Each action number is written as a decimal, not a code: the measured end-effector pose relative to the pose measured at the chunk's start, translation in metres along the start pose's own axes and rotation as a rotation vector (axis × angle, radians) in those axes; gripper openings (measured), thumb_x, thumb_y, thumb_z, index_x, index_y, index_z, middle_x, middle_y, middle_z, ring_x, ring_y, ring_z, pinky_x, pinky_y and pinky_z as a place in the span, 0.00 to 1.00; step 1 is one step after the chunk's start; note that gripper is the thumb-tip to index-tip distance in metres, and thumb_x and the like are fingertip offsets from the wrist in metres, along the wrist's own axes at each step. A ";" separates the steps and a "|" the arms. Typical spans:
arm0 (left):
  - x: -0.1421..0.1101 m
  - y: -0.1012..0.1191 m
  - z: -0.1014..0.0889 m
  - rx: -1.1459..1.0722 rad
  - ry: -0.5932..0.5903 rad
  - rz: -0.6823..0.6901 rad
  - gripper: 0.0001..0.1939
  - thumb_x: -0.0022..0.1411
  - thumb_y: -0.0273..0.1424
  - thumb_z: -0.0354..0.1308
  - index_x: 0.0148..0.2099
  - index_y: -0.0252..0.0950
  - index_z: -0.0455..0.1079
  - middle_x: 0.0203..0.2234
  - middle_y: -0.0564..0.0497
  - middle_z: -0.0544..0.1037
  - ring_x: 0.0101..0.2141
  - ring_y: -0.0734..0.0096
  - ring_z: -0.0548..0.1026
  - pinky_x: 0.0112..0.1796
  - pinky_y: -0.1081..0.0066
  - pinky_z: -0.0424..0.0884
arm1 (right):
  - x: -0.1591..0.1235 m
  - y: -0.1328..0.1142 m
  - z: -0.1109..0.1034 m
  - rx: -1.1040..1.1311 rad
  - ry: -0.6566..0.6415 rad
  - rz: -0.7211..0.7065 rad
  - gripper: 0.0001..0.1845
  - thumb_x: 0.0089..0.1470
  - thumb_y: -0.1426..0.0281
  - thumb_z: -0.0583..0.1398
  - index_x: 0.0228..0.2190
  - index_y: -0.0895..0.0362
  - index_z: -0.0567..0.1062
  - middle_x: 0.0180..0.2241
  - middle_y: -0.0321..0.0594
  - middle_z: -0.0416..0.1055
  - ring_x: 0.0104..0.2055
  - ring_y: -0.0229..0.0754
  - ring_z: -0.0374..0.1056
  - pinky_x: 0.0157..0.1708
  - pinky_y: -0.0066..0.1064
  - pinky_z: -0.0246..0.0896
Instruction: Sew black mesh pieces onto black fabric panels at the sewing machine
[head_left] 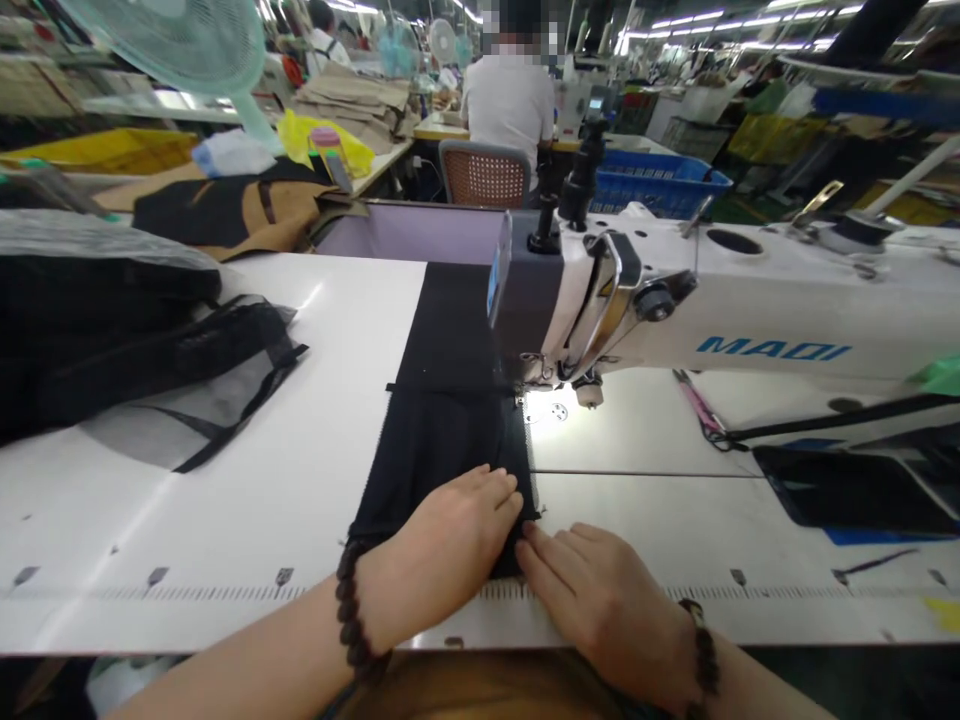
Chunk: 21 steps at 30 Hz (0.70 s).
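A long black fabric strip point(439, 440) lies lengthwise on the white sewing table, its far part running under the head of the sewing machine point(570, 310). A cross seam or fold divides it level with the needle area. My left hand point(457, 545) rests palm down on the near part, its fingers close together and pressing on the cloth. At the near right corner, my right hand point(592, 580) pinches the fabric edge between thumb and fingers; the fingertips are partly hidden. The right edge of the strip passes beside the lit presser foot point(519, 396).
Black mesh fabric point(247, 390) lies at the left. Pink-handled snips point(701, 410), a dark phone-like tablet point(855, 490) and a thin tool point(877, 565) lie at the right. Beyond are a green fan point(180, 45), a blue basket point(652, 185) and a seated person point(510, 95).
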<state>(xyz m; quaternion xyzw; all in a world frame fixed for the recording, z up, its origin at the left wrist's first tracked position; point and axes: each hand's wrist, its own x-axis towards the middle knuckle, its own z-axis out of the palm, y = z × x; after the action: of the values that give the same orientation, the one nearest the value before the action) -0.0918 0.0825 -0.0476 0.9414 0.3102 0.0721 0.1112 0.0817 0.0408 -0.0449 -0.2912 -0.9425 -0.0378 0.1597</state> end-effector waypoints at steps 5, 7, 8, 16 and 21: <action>0.005 -0.012 0.000 0.007 0.032 0.016 0.12 0.60 0.22 0.45 0.43 0.30 0.67 0.44 0.43 0.71 0.47 0.65 0.68 0.51 0.63 0.62 | 0.014 0.011 0.001 -0.046 -0.067 -0.035 0.17 0.50 0.85 0.46 0.31 0.67 0.72 0.28 0.50 0.71 0.24 0.44 0.65 0.19 0.34 0.58; 0.010 -0.017 0.000 0.018 0.045 0.017 0.12 0.61 0.22 0.44 0.44 0.29 0.66 0.45 0.42 0.70 0.48 0.65 0.67 0.52 0.63 0.62 | 0.019 0.017 0.001 -0.056 -0.087 -0.042 0.16 0.49 0.84 0.47 0.30 0.65 0.72 0.27 0.48 0.71 0.23 0.44 0.64 0.18 0.34 0.57; 0.013 -0.020 0.001 0.025 0.051 0.019 0.12 0.60 0.22 0.44 0.44 0.29 0.66 0.46 0.42 0.70 0.49 0.65 0.67 0.52 0.63 0.61 | 0.021 0.020 0.002 -0.060 -0.101 -0.042 0.15 0.49 0.84 0.47 0.30 0.65 0.72 0.27 0.48 0.71 0.23 0.44 0.64 0.18 0.34 0.56; 0.030 -0.042 0.000 0.113 0.026 0.047 0.11 0.60 0.23 0.46 0.43 0.29 0.66 0.44 0.42 0.70 0.48 0.63 0.67 0.50 0.64 0.63 | 0.034 0.041 0.014 -0.077 -0.115 -0.027 0.12 0.49 0.84 0.49 0.30 0.66 0.72 0.26 0.48 0.71 0.24 0.44 0.65 0.18 0.33 0.56; 0.039 -0.051 0.000 0.104 0.023 0.037 0.11 0.59 0.23 0.47 0.44 0.28 0.66 0.45 0.39 0.69 0.48 0.62 0.66 0.51 0.62 0.62 | 0.039 0.048 0.018 -0.085 -0.085 0.021 0.13 0.50 0.84 0.49 0.30 0.65 0.72 0.27 0.47 0.71 0.25 0.43 0.66 0.19 0.32 0.56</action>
<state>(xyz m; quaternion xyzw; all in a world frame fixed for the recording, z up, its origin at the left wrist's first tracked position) -0.0894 0.1454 -0.0583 0.9506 0.2973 0.0688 0.0569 0.0737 0.1043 -0.0503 -0.3088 -0.9429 -0.0637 0.1076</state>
